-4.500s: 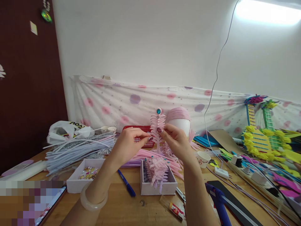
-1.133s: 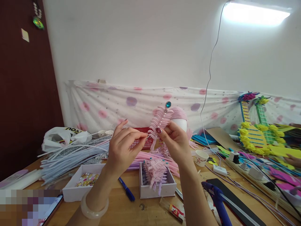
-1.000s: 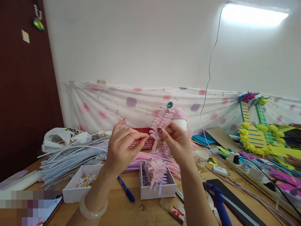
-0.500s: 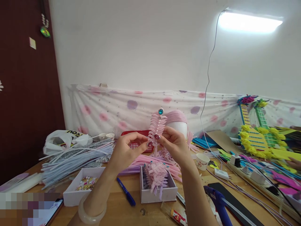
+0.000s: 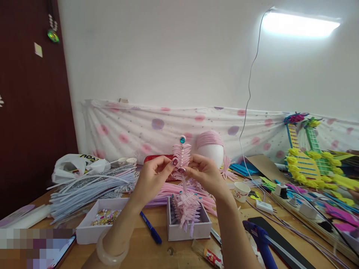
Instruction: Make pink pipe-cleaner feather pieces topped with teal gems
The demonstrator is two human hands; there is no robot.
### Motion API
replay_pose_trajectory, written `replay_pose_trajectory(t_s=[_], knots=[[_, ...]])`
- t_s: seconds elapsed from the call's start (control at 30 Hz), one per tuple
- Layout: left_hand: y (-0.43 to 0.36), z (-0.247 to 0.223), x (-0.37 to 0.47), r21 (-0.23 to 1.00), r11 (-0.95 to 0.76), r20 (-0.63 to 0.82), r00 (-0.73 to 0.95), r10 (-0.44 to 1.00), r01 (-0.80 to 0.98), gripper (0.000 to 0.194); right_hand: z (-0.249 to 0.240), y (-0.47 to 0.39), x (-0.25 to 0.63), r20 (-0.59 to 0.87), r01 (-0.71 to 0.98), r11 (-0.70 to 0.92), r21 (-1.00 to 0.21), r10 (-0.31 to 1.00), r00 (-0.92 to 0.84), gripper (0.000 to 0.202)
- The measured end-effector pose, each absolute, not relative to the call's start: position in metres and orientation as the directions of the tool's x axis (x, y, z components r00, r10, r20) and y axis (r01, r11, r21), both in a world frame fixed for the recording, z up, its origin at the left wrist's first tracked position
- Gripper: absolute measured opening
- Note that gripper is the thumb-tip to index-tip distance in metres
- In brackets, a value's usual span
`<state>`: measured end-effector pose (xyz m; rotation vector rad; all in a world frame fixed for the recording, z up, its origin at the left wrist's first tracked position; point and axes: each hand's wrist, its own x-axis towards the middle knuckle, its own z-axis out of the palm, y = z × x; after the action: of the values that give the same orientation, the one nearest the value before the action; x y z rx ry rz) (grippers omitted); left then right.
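Upright between my hands is a pink feather-shaped ornament [image 5: 182,151], with a row of pearl-like beads down its middle and a blue gem at its tip. My left hand [image 5: 155,175] pinches its left edge between thumb and fingers. From the other side, my right hand [image 5: 203,173] grips it, thumb on the front near the lower beads. Below my hands, a white box [image 5: 189,235] holds a heap of similar pink pieces [image 5: 186,207], some with blue gems. Left of it, another white box [image 5: 95,233] contains gold and coloured gems [image 5: 105,217].
A blue marker [image 5: 150,228] lies between the boxes. At right are a blue glue gun [image 5: 262,239], a paper cup [image 5: 241,192] and a power strip [image 5: 311,220]. Pale pipe cleaners [image 5: 89,190] spread at left. A white head form [image 5: 210,149] wrapped in pink stands behind.
Both hands have carried the ornament slightly left and down, and it now faces me more squarely. My left thumb has moved up along it, my right thumb lower.
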<state>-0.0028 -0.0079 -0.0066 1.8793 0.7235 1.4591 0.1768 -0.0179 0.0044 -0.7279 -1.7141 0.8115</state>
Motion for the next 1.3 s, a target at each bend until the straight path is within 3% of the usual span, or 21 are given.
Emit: replay_pose_trajectory(t_s=[0.2,0.37,0.57,0.7,0.9,1.03,1.17,1.3], knots=[[-0.013,-0.008,0.004,0.692,-0.710,0.693,0.157,0.703,0.129,0.033,0.006,-0.023,0.175,0.652,0.290,0.686,-0.667,0.726,-0.219,0.023],[-0.011,-0.008,0.004,0.711,-0.697,0.686,0.130,0.716,0.091,0.038,0.006,-0.023,0.174,0.608,0.230,0.652,-0.723,0.758,-0.237,0.022],[-0.009,-0.010,0.000,0.666,-0.713,0.726,0.030,0.687,0.217,0.041,0.004,-0.019,0.170,0.570,0.258,0.636,-0.727,0.769,-0.288,0.027],[-0.008,-0.009,0.000,0.735,-0.666,0.668,0.034,0.743,0.124,0.042,0.004,-0.019,0.170,0.618,0.309,0.687,-0.658,0.727,-0.300,0.027],[-0.005,-0.006,0.002,0.731,-0.683,0.683,0.018,0.731,-0.004,0.028,0.001,-0.015,0.171,0.541,0.248,0.623,-0.742,0.775,-0.327,0.030],[-0.002,-0.009,0.002,0.752,-0.659,0.659,0.026,0.751,-0.010,0.034,0.000,-0.016,0.169,0.574,0.205,0.654,-0.729,0.746,-0.339,0.029],[-0.005,-0.009,0.002,0.780,-0.625,0.623,0.120,0.773,-0.023,0.035,0.004,-0.023,0.170,0.744,0.276,0.756,-0.593,0.646,-0.170,0.017],[-0.012,-0.006,0.001,0.790,-0.612,0.603,0.186,0.776,-0.009,0.034,0.007,-0.028,0.174,0.852,0.431,0.806,-0.405,0.504,-0.141,0.015]])
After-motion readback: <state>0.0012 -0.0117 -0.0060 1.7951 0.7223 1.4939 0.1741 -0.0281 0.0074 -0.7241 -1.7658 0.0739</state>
